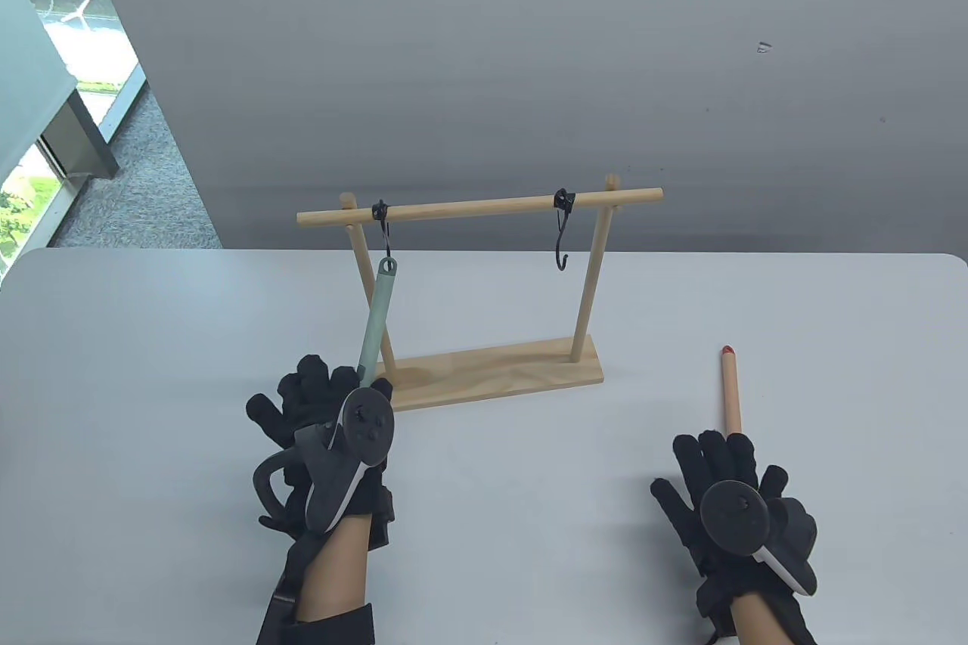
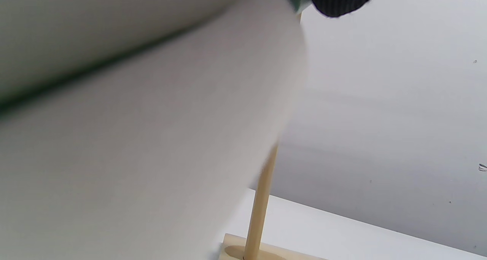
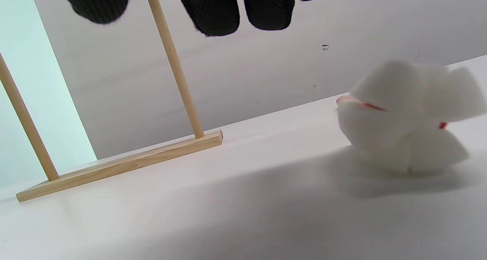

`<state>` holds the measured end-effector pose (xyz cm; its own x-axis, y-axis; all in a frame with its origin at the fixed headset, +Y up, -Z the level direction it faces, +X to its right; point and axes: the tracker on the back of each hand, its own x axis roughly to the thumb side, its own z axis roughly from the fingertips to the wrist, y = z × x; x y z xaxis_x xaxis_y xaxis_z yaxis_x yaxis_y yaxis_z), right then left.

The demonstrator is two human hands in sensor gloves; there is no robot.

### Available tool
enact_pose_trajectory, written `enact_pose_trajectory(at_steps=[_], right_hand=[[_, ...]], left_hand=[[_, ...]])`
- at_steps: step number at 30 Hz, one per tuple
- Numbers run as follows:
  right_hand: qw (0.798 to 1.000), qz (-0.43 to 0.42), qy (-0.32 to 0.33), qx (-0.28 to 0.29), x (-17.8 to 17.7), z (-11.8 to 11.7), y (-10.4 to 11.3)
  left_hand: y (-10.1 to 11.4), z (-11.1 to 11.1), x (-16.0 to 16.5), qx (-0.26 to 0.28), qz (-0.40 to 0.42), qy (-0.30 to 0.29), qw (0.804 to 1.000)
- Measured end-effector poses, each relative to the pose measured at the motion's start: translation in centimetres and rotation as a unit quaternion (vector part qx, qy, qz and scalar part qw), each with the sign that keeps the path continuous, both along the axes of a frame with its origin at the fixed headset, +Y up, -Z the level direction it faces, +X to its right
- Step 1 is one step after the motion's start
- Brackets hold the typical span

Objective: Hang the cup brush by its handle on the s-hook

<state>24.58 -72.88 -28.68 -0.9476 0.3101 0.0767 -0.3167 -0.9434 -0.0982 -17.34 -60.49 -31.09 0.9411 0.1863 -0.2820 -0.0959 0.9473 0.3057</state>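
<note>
A wooden rack point(image 1: 484, 205) carries two black S-hooks. The loop of a pale green cup brush handle point(image 1: 376, 324) meets the lower bend of the left S-hook point(image 1: 386, 233). The handle slants down to my left hand point(image 1: 318, 392), which holds the brush's lower end. In the left wrist view the brush's white sponge head point(image 2: 152, 138) fills the frame, blurred, with one fingertip point(image 2: 338, 1) on it. The right S-hook point(image 1: 561, 240) hangs empty. My right hand point(image 1: 718, 460) lies open with fingers spread over the near end of a second brush.
The second brush has a wooden handle point(image 1: 730, 388) with a red tip, lying on the table at right. Its white sponge head point(image 3: 403, 115) shows in the right wrist view. The rack's base point(image 1: 499, 371) sits mid-table. A grey wall stands behind.
</note>
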Motion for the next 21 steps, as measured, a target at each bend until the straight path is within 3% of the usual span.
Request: enact_pose_trajectory(at_steps=[21], right_hand=[[1.0, 0.015, 0.003, -0.002, -0.3, 0.1, -0.1]], left_hand=[[-3.1, -1.7, 0.1, -0.027, 0.058, -0.004, 0.998]])
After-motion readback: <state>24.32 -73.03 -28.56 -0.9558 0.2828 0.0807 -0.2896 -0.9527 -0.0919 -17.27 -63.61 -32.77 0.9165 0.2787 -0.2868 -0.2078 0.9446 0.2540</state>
